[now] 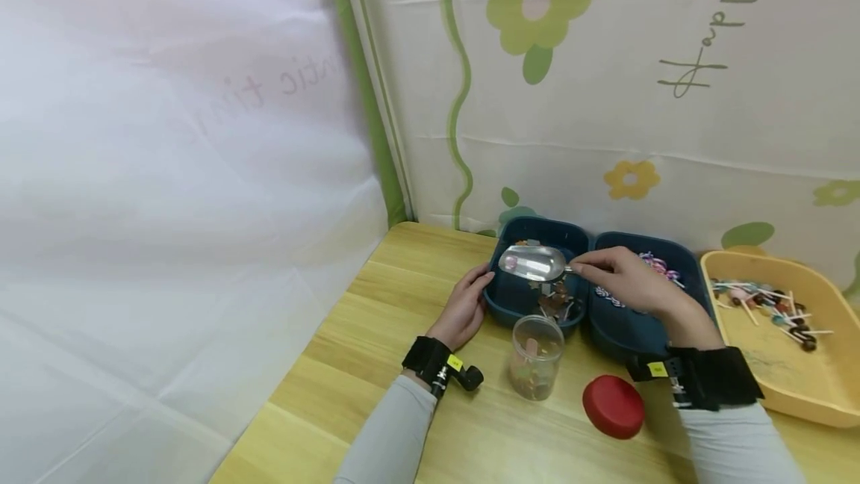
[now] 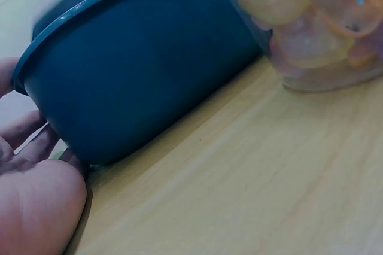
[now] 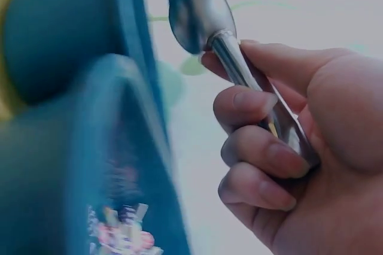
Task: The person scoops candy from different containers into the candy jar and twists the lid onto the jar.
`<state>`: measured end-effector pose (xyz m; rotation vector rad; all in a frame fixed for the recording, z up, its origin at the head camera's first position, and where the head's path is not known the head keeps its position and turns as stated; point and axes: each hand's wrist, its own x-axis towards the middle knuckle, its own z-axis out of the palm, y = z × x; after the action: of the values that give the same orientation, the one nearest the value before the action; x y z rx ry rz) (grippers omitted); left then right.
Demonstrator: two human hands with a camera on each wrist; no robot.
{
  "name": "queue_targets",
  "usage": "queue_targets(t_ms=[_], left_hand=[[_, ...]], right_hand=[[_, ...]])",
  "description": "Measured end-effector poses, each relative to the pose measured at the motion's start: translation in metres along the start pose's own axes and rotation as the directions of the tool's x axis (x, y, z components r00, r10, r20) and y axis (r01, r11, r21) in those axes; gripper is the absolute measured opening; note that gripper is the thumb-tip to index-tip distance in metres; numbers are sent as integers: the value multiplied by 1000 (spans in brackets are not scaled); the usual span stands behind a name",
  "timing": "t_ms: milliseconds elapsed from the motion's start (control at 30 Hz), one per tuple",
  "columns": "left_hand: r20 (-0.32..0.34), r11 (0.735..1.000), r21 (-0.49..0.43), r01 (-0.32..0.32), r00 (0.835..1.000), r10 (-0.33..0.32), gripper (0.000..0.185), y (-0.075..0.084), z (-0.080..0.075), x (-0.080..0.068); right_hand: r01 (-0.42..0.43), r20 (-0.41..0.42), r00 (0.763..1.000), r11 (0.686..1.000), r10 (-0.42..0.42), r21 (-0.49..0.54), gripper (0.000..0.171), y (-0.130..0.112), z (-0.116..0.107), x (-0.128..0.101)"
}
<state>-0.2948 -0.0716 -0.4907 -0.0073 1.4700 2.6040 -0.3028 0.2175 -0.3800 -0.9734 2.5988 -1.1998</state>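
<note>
My right hand (image 1: 628, 282) grips the handle of a metal scoop (image 1: 534, 263), its fingers curled round it in the right wrist view. The scoop is above the left dark blue bin (image 1: 500, 305) and carries a small pinkish piece. Brown and orange pieces (image 1: 556, 299) lie in that bin. At the bin's left side, my left hand (image 1: 463, 308) holds the rim and wall. In front stands an uncovered clear plastic jar (image 1: 535, 368); the left wrist view shows rounded translucent pieces (image 2: 311, 42) inside. A red lid (image 1: 613, 406) lies on the table to its right.
A second dark blue bin (image 1: 608, 331) with wrapped candies (image 1: 660, 266) adjoins the first. Farther right, a yellow tray (image 1: 793, 387) holds several lollipop-like sticks (image 1: 773, 305). The wooden table (image 1: 336, 364) meets a printed curtain (image 1: 571, 125) behind the bins.
</note>
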Motion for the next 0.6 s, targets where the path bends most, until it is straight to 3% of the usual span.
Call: queue_targets(t_ms=[167,433,600], left_hand=[[7,1000,-13,-4,1000,4,46,-1,-1,1],[11,1000,-15,8,1000,-8,45,-2,-3,0],[7,1000,-4,11,1000,-11,46,0,-1,1]], right_hand=[[11,-73,997,1000,-13,-27,32,-14,-22,-16],[141,-113,984,990,-138,17,27,-31,-47,-43],[121,-135,983,992,-125,-39,28,-44,-58,-59]])
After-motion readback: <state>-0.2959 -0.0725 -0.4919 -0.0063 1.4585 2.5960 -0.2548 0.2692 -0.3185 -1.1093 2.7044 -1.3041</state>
